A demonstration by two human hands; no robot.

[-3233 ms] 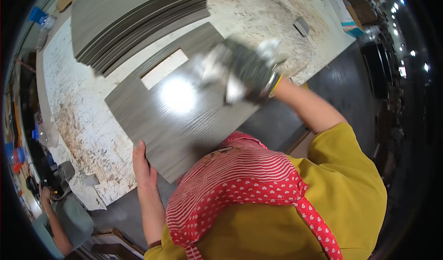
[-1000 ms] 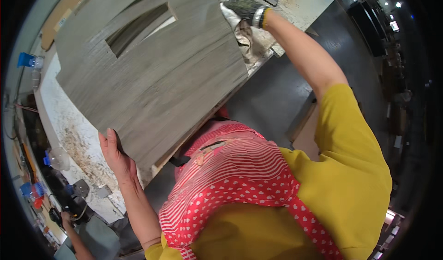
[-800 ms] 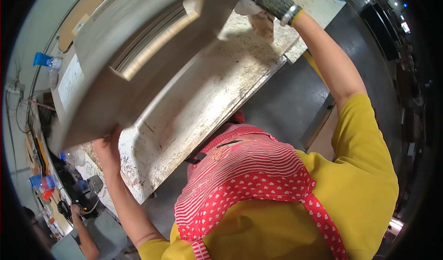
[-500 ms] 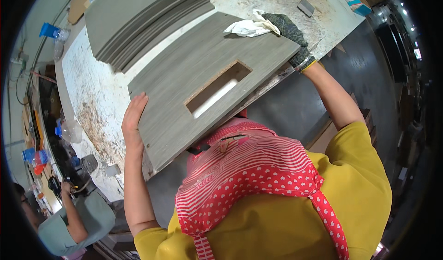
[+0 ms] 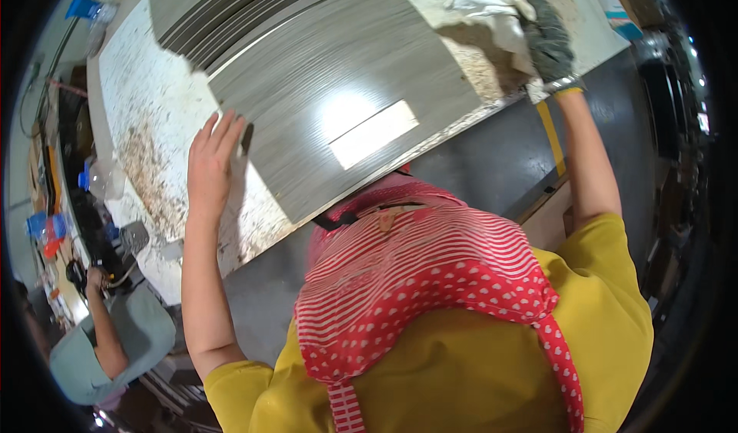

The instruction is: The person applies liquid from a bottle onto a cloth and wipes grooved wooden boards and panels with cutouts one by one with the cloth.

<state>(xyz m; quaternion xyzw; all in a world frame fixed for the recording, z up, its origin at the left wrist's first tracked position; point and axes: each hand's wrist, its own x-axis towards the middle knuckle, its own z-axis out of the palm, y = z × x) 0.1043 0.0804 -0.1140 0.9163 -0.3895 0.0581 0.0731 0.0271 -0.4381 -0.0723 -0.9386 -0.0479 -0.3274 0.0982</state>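
At near left, there's a co-worker in pale green [image 5: 115, 348], then the white counter [image 5: 138, 56], scuffed and stained brown. The bare left hand [image 5: 209, 160] hovers, fingers spread, at the left edge of the grey panel [image 5: 292, 110], lying along the counter's near side, the panel stack [image 5: 234, 14] just beyond. Well apart, the gloved right hand [image 5: 550, 45] grips a white cloth [image 5: 503, 18]; rightward, dark floor [image 5: 492, 164], yellow stripe [image 5: 551, 137].

Fine grain streaks the grey board [image 5: 346, 64]; the rag [image 5: 496, 6] is white, the glove [image 5: 550, 45] dark grey, yellow-edged. Brown specks mottle the white counter [image 5: 138, 64]. Red-and-white stripes and white hearts on red pattern the apron [image 5: 415, 256]; the shirt [image 5: 461, 371] is mustard yellow.
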